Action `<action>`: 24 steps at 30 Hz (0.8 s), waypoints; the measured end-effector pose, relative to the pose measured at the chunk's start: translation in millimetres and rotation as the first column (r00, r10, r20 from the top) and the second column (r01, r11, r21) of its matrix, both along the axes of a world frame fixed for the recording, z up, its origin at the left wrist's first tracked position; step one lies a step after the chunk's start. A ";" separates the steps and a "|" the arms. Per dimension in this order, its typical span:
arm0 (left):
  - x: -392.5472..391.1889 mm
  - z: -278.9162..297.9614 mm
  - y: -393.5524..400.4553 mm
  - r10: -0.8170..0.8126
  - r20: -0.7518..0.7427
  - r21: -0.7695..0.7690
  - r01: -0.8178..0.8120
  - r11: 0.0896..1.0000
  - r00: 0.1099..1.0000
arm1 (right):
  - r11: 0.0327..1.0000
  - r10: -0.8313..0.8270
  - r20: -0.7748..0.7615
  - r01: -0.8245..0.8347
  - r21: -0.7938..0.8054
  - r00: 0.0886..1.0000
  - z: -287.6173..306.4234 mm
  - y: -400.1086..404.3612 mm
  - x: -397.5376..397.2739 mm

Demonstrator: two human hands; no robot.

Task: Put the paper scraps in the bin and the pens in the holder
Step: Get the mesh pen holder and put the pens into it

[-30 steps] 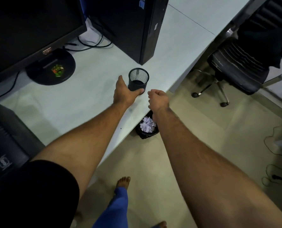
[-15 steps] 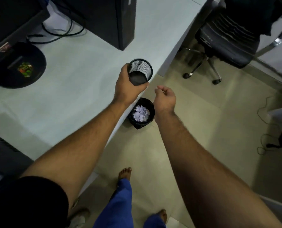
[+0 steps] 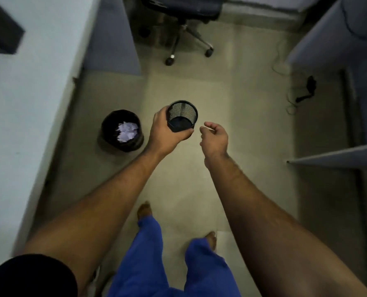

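My left hand (image 3: pixel 164 132) grips a black mesh pen holder (image 3: pixel 182 114) from its left side and carries it in the air above the floor. Nothing shows inside the holder. Just right of it, my right hand (image 3: pixel 214 137) hangs with loosely curled fingers and holds nothing. A black bin (image 3: pixel 122 130) stands on the floor beside the desk, to the left of my left hand, with pale purple paper scraps (image 3: pixel 126 131) inside it. No pens are in view.
The white desk (image 3: pixel 28 93) runs along the left, with a dark object at its far corner. An office chair (image 3: pixel 182 22) on wheels stands ahead. Cables (image 3: pixel 302 91) lie on the floor at the right, by another desk edge (image 3: pixel 337 157). My feet stand below.
My left hand has lifted the pen holder off the desk and carried it out over the floor. My view has turned right, away from the desk, and the bin now lies left of my hands.
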State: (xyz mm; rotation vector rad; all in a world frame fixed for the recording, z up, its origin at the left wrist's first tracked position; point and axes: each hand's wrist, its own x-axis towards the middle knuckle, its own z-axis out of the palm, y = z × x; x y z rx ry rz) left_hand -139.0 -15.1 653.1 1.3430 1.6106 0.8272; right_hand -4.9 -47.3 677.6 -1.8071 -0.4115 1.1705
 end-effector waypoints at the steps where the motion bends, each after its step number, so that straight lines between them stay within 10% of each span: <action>1: 26.0 -8.2 -9.5 -0.019 0.001 -0.014 0.019 1.000 1.000 | 1.000 -0.005 0.018 0.005 0.012 1.000 -8.0 -13.7 27.2; 12: 248.0 -124.9 -91.8 -0.389 0.185 -0.263 0.427 0.865 0.902 | 0.970 0.241 0.343 -0.227 -0.083 0.908 -142.0 -148.3 228.2; 17: 296.0 -202.0 -107.5 -0.586 0.287 -0.351 0.652 0.672 0.758 | 0.996 -0.016 0.263 0.038 -0.079 0.965 -207.2 -183.0 261.1; 24: 341.4 -359.3 -115.2 -0.839 -0.118 -0.461 0.719 0.520 0.532 | 0.895 -0.244 0.295 0.331 -0.299 0.924 -365.4 -224.9 309.9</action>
